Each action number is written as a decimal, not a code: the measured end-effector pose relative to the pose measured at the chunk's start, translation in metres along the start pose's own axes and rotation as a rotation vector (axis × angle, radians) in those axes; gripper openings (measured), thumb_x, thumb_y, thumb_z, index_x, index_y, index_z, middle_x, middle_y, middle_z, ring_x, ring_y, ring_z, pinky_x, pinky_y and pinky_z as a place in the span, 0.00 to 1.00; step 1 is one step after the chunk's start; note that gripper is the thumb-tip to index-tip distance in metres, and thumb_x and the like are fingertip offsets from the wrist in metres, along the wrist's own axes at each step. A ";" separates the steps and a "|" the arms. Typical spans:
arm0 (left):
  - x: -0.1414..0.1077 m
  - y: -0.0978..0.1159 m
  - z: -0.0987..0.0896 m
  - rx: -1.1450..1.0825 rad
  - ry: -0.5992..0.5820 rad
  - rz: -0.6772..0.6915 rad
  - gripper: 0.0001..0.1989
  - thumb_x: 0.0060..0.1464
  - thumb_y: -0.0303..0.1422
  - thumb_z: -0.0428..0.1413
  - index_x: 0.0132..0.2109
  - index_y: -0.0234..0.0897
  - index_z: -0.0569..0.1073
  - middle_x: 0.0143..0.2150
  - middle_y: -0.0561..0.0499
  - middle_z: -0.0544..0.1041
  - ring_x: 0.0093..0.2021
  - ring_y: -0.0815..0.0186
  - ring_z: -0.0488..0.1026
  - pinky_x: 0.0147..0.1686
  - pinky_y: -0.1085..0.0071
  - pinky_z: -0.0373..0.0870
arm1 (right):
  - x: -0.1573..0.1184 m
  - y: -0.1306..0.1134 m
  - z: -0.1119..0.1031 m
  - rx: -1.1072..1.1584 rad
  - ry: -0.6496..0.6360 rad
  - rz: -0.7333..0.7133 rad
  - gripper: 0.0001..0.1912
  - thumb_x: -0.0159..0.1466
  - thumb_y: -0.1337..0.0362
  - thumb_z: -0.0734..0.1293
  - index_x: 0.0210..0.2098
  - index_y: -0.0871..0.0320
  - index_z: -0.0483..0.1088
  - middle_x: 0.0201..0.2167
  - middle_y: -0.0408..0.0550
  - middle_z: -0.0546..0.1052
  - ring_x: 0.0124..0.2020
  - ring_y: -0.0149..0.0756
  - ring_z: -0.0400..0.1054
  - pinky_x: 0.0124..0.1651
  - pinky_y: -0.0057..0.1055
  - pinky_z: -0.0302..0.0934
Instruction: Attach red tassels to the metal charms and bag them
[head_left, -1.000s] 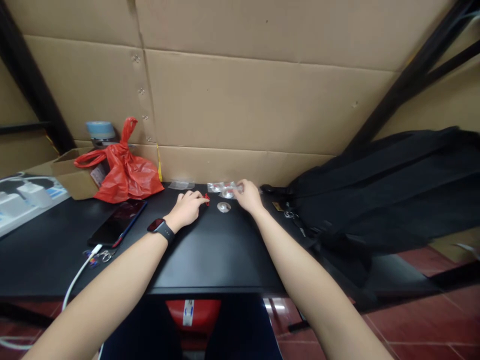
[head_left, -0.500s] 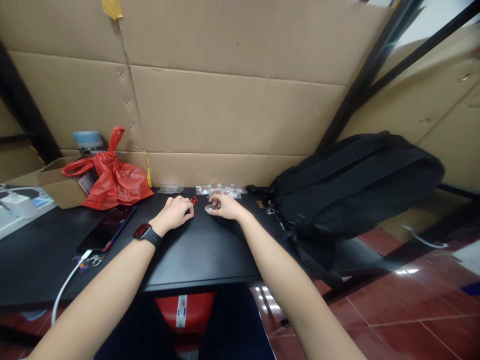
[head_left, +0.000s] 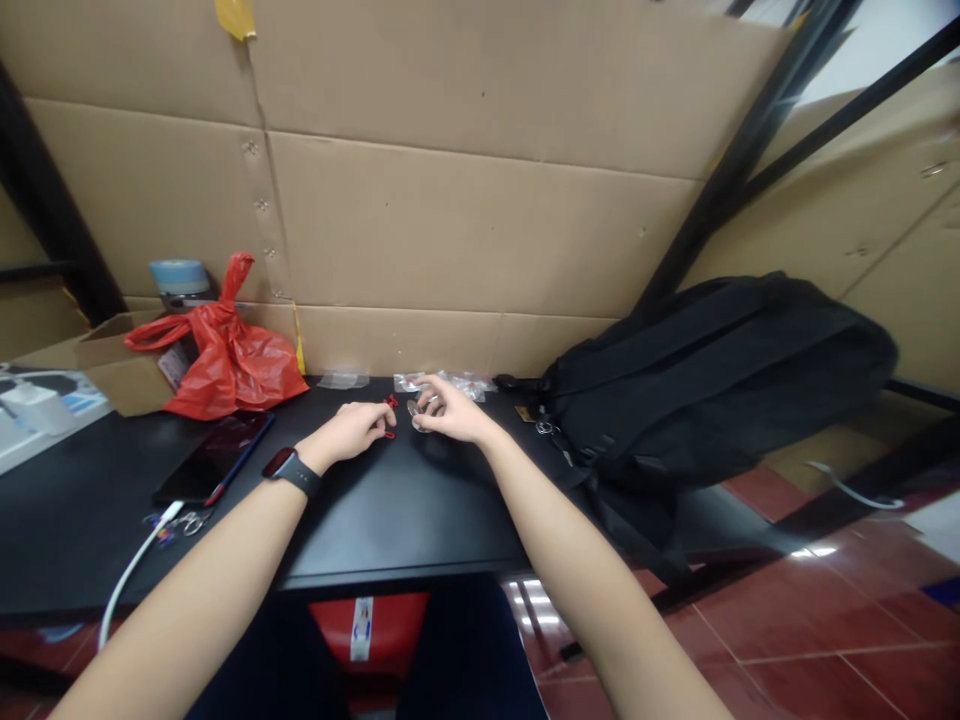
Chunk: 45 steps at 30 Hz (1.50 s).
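Observation:
My left hand (head_left: pixel 358 430), a dark smartwatch on its wrist, rests low over the black table with its fingers curled. A thin red cord (head_left: pixel 391 401) shows at its fingertips, with a small red loop sticking out below them. Just to the right, my right hand (head_left: pixel 450 412) pinches a small round silvery disc (head_left: pixel 414 410) between thumb and fingers, tilted on edge above the table. What the disc is exactly I cannot make out. Behind the right hand lie several small clear packets (head_left: pixel 472 385) with red and silvery contents, partly hidden by the fingers.
A flat clear plastic bag (head_left: pixel 343 381) lies at the back. On the left are a red plastic bag (head_left: pixel 232 365), a cardboard box (head_left: pixel 124 370), a phone (head_left: pixel 214 460) on a white cable and a power strip (head_left: pixel 45 430). A black backpack (head_left: pixel 720 380) fills the right side.
My right hand has lifted and tilted the disc, its index finger raised more. My left fingers have shifted slightly, and a red loop now shows below them.

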<state>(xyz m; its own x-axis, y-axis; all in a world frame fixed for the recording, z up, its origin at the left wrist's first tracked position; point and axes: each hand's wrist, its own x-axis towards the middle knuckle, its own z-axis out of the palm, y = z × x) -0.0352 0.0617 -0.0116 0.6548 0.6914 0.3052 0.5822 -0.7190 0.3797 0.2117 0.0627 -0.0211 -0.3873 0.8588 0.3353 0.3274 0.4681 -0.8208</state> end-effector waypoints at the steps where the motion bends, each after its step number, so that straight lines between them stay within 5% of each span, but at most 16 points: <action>1: 0.000 0.001 -0.001 -0.036 0.036 0.014 0.09 0.56 0.28 0.53 0.43 0.41 0.75 0.32 0.53 0.79 0.32 0.67 0.75 0.38 0.72 0.70 | 0.000 -0.002 0.001 0.029 0.001 0.001 0.31 0.55 0.63 0.74 0.57 0.53 0.65 0.38 0.42 0.73 0.28 0.29 0.73 0.32 0.26 0.67; 8: 0.003 0.010 -0.006 -0.314 0.296 0.000 0.08 0.54 0.34 0.59 0.41 0.37 0.76 0.39 0.48 0.81 0.39 0.63 0.80 0.44 0.67 0.76 | 0.000 -0.013 0.011 0.294 0.052 0.023 0.28 0.51 0.63 0.74 0.51 0.53 0.67 0.38 0.42 0.72 0.29 0.30 0.73 0.30 0.27 0.68; 16: 0.001 0.029 -0.012 -0.308 0.380 -0.037 0.06 0.56 0.35 0.59 0.40 0.39 0.78 0.39 0.50 0.83 0.40 0.62 0.80 0.46 0.66 0.75 | -0.004 -0.024 0.021 0.586 -0.001 0.120 0.24 0.53 0.62 0.74 0.48 0.51 0.69 0.48 0.47 0.74 0.42 0.40 0.79 0.44 0.36 0.74; 26: 0.004 0.036 -0.013 0.032 0.336 0.101 0.08 0.64 0.36 0.55 0.41 0.43 0.80 0.41 0.51 0.83 0.42 0.60 0.75 0.49 0.64 0.69 | -0.006 -0.025 0.021 0.724 -0.048 0.121 0.21 0.56 0.60 0.72 0.49 0.51 0.70 0.44 0.46 0.77 0.43 0.41 0.78 0.50 0.40 0.72; 45: 0.005 0.039 -0.008 0.014 0.396 0.040 0.04 0.60 0.32 0.60 0.38 0.42 0.82 0.37 0.52 0.84 0.39 0.61 0.75 0.45 0.65 0.69 | -0.007 -0.026 0.022 0.762 -0.074 0.109 0.25 0.55 0.60 0.77 0.50 0.49 0.70 0.46 0.44 0.77 0.42 0.38 0.77 0.46 0.37 0.74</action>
<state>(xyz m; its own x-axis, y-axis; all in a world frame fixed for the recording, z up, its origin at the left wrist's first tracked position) -0.0129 0.0379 0.0118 0.4420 0.6349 0.6337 0.5682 -0.7448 0.3499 0.1871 0.0399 -0.0120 -0.4524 0.8631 0.2244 -0.3060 0.0861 -0.9481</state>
